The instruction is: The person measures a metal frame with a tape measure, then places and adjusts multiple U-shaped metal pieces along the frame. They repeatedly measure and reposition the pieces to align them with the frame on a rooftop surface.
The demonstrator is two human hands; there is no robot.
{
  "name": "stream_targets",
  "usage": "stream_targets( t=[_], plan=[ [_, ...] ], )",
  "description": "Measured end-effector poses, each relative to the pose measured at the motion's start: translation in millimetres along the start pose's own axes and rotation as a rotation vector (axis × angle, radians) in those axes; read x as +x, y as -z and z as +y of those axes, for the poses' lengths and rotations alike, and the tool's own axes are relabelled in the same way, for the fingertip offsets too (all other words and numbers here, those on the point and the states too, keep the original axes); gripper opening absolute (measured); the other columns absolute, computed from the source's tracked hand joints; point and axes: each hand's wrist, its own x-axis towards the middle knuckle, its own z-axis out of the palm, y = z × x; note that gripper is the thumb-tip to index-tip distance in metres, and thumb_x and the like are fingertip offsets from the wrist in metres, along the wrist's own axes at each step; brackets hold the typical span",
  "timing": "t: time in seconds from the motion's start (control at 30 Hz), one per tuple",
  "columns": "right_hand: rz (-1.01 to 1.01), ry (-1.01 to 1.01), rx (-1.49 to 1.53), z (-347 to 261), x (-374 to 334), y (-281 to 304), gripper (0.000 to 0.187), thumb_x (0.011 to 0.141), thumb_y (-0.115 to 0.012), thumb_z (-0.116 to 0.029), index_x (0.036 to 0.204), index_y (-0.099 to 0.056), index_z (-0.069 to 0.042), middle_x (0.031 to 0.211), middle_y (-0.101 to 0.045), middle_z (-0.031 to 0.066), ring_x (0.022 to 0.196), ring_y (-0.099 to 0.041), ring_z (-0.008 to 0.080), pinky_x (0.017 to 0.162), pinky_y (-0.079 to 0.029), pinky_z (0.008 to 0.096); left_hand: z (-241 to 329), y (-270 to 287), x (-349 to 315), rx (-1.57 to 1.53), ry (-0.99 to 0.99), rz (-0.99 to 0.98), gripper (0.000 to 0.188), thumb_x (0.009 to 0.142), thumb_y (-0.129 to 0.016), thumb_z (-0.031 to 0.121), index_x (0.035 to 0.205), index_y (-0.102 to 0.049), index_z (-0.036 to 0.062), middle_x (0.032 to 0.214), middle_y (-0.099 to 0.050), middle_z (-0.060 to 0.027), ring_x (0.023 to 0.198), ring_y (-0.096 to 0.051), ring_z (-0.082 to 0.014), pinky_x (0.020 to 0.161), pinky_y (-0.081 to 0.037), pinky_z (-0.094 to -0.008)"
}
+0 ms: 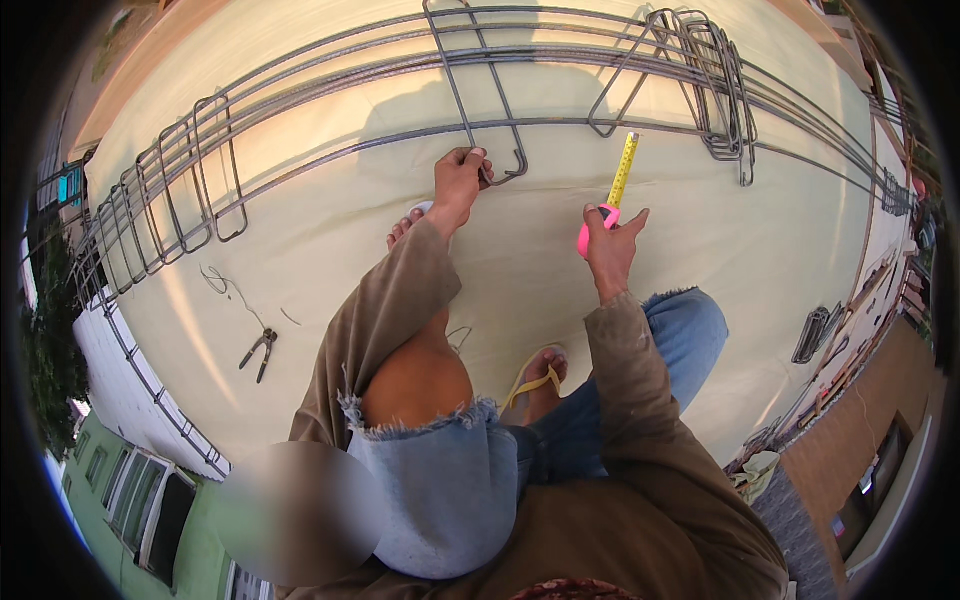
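My left hand [460, 185] pinches the near lower corner of a bent steel stirrup [451, 82], close to its hooked end. This stirrup stands tilted around several long reinforcing bars [570, 121] that run across the far side. In my right hand [612, 250] is a pink tape measure [586, 240]. Its yellow blade [624, 170] sticks out a short way toward the bars, with its tip just short of the lowest one. The blade does not touch the stirrup in my left hand.
More stirrups hang on the bars at left [205, 180] and bunch together at right [735, 100]. Pincers [263, 350] lie on the pale surface [330, 260] beside a loose wire [232, 287]. A dark bundle of metal pieces [812, 335] sits at the right edge.
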Motion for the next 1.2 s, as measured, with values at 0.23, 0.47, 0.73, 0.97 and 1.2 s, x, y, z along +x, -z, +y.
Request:
stream_targets(
  t=[0.23, 0.47, 0.73, 0.97, 1.2],
  plan=[
    [0.114, 0.106, -0.559, 41.1, 22.5, 9.0, 0.106, 0.083, -0.074, -0.045, 0.157, -0.015, 0.004, 0.128, -0.058, 0.0342, 0.114, -0.060, 0.0469, 0.101, -0.048, 0.0501, -3.7, 11.4, 3.1, -0.144, -0.074, 0.175, 0.019, 0.104, -0.051, 0.015, 0.102, -0.061, -0.0015, 0.083, -0.060, -0.0060, 0.065, -0.059, -0.0150, 0.061, -0.052, -0.0310],
    [-0.528, 0.282, 0.046, -25.8, 14.7, -70.9, 0.053, 0.097, -0.065, -0.036, 0.131, -0.056, 0.004, 0.109, -0.066, 0.0186, 0.089, -0.067, 0.0260, 0.076, -0.056, 0.0406, 3.8, 12.1, -3.1, -0.119, -0.090, 0.198, 0.021, 0.105, -0.051, 0.018, 0.104, -0.062, 0.0008, 0.077, -0.053, -0.0009, 0.062, -0.048, -0.0106, 0.057, -0.048, -0.0286],
    [-0.699, -0.163, 0.420, -54.5, 11.9, -139.8, 0.032, 0.100, -0.064, -0.022, 0.115, -0.061, 0.006, 0.095, -0.063, 0.0091, 0.075, -0.064, 0.0173, 0.064, -0.059, 0.0331, 4.1, 18.9, -5.3, -0.203, -0.103, 0.131, 0.019, 0.105, -0.052, 0.018, 0.103, -0.062, 0.0022, 0.074, -0.051, 0.0003, 0.060, -0.045, -0.0086, 0.055, -0.044, -0.0266],
    [-0.647, -0.173, 0.495, -51.0, 24.5, -138.4, 0.024, 0.096, -0.066, -0.010, 0.108, -0.063, 0.010, 0.093, -0.067, 0.0140, 0.074, -0.069, 0.0221, 0.062, -0.060, 0.0338, 17.1, 29.1, -7.9, -0.118, -0.092, 0.227, 0.019, 0.103, -0.052, 0.016, 0.099, -0.062, 0.0011, 0.070, -0.050, 0.0012, 0.055, -0.043, -0.0071, 0.048, -0.039, -0.0260],
    [-0.576, -0.156, 0.472, -41.5, 33.3, -136.4, 0.019, 0.095, -0.067, -0.010, 0.102, -0.065, 0.008, 0.091, -0.068, 0.0129, 0.070, -0.068, 0.0208, 0.062, -0.060, 0.0328, 36.2, 61.8, -18.2, 0.050, -0.101, 0.205, 0.021, 0.103, -0.054, 0.018, 0.100, -0.063, -0.0002, 0.076, -0.050, 0.0005, 0.059, -0.043, -0.0080, 0.051, -0.040, -0.0251]
  ],
)
